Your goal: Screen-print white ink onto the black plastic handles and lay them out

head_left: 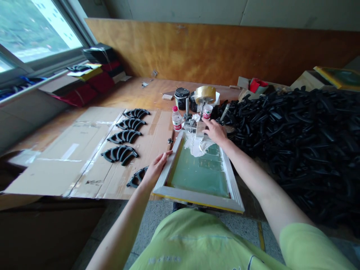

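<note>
A screen printing frame (237,197) with a green mesh (197,172) lies in front of me. White ink (197,145) is smeared over the mesh's far end. My left hand (157,167) grips the left rim of the frame, its fingertips at the edge. At the far end, my right hand (216,132) is closed on a small pale squeegee (200,129), which stands in the white ink. Black curved plastic parts lie in groups on cardboard to the left; the nearest group (136,178) is partly hidden behind my left wrist.
Flat cardboard (70,150) covers the table's left side. A large heap of black plastic parts (303,142) is at the right. Behind the frame stand a red-capped bottle (176,119), a black tub (182,98), a tape roll (205,94) and a paper cup (207,111).
</note>
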Demonstrator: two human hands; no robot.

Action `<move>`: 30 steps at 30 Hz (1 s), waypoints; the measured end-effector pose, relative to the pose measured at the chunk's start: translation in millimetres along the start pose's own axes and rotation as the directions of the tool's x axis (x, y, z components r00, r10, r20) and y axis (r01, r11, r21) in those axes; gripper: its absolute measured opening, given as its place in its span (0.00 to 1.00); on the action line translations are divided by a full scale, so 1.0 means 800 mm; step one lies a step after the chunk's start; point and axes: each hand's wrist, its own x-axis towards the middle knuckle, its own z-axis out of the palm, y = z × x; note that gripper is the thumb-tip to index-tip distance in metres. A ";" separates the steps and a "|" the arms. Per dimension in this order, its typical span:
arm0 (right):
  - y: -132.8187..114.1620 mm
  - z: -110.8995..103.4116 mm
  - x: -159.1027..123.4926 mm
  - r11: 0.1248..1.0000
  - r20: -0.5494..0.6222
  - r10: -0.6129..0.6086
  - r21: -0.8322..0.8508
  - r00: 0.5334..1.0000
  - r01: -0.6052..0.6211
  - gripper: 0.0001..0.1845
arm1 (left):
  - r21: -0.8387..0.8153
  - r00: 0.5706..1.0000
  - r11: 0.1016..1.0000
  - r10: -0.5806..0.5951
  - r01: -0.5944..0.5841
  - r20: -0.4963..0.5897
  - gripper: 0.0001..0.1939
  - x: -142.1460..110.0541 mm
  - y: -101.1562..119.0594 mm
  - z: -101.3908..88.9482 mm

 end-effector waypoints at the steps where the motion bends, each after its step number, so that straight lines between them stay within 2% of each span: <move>1: 0.019 -0.006 -0.003 0.998 -0.051 0.063 0.009 0.997 -0.062 0.25 | -0.021 0.999 0.999 0.038 -0.038 -0.005 0.28 0.002 0.014 0.002; 4: 0.076 -0.010 -0.039 0.942 -0.140 0.335 0.063 0.932 -0.329 0.15 | -0.136 0.965 0.956 0.249 -0.259 -0.086 0.26 0.020 0.054 0.015; 6: 0.098 0.003 -0.075 0.899 -0.084 0.436 0.079 0.896 -0.430 0.12 | -0.208 0.921 0.899 0.365 -0.386 -0.132 0.25 0.038 0.076 0.026; 8: 0.097 0.026 -0.110 0.919 0.013 0.381 0.102 0.925 -0.380 0.11 | -0.244 0.912 0.879 0.390 -0.411 -0.130 0.23 0.056 0.090 0.035; 10: 0.078 0.051 -0.135 0.971 0.109 0.176 0.146 0.978 -0.191 0.13 | -0.278 0.929 0.887 0.344 -0.370 -0.140 0.24 0.068 0.090 0.043; 12: 0.049 0.067 -0.149 0.986 0.161 -0.031 0.167 0.986 0.003 0.15 | -0.317 0.944 0.892 0.277 -0.323 -0.182 0.24 0.069 0.073 0.053; 13: 0.032 0.070 -0.153 0.986 0.158 -0.084 0.157 0.984 0.059 0.13 | -0.328 0.958 0.905 0.222 -0.273 -0.183 0.25 0.065 0.057 0.059; 15: -0.007 0.067 -0.161 0.991 0.100 -0.080 0.115 0.992 0.068 0.07 | -0.320 0.996 0.944 0.059 -0.079 -0.072 0.27 0.049 0.016 0.073; 16: -0.028 0.064 -0.167 0.992 0.068 -0.076 0.104 0.995 0.069 0.06 | -0.293 0.998 0.954 -0.049 0.056 0.033 0.29 0.037 -0.007 0.081; 17: -0.049 0.061 -0.174 0.990 0.049 -0.099 0.104 0.994 0.094 0.06 | -0.277 0.981 0.945 -0.142 0.173 0.131 0.30 0.025 -0.029 0.087; 18: -0.070 0.058 -0.181 0.982 0.052 -0.157 0.117 0.986 0.150 0.08 | -0.282 0.962 0.926 -0.206 0.251 0.181 0.29 0.013 -0.049 0.092; 20: -0.099 0.055 -0.196 0.928 0.115 -0.343 0.194 0.932 0.318 0.10 | -0.339 0.949 0.888 -0.265 0.310 0.171 0.26 -0.009 -0.085 0.090; 21: -0.104 0.054 -0.202 0.899 0.149 -0.409 0.238 0.900 0.369 0.11 | -0.371 0.953 0.878 -0.280 0.303 0.116 0.23 -0.017 -0.099 0.082; 22: -0.099 0.053 -0.206 0.893 0.177 -0.417 0.261 0.891 0.366 0.12 | -0.387 0.954 0.876 -0.295 0.289 0.046 0.21 -0.024 -0.112 0.069; 23: -0.085 0.051 -0.208 0.916 0.197 -0.365 0.253 0.910 0.312 0.12 | -0.388 0.949 0.879 -0.313 0.278 -0.028 0.19 -0.030 -0.125 0.051; 24: -0.061 0.048 -0.208 0.951 0.203 -0.263 0.217 0.943 0.219 0.12 | -0.379 0.937 0.885 -0.333 0.270 -0.109 0.18 -0.034 -0.137 0.029; 25: -0.032 0.044 -0.207 0.987 0.192 -0.102 0.146 0.976 0.074 0.13 | -0.366 0.915 0.893 -0.352 0.264 -0.199 0.18 -0.039 -0.150 0.004; 27: 0.038 0.035 -0.204 0.994 0.128 0.090 0.048 0.988 -0.097 0.18 | -0.333 0.836 0.908 -0.379 0.254 -0.396 0.19 -0.046 -0.177 -0.047; 29: 0.102 0.029 -0.205 0.983 0.101 0.183 -0.022 0.978 -0.181 0.20 | -0.286 0.729 0.919 -0.391 0.273 -0.561 0.19 -0.053 -0.201 -0.090; 30: 0.128 0.030 -0.207 0.977 0.123 0.201 -0.102 0.972 -0.189 0.21 | -0.245 0.686 0.919 -0.393 0.307 -0.613 0.20 -0.055 -0.211 -0.106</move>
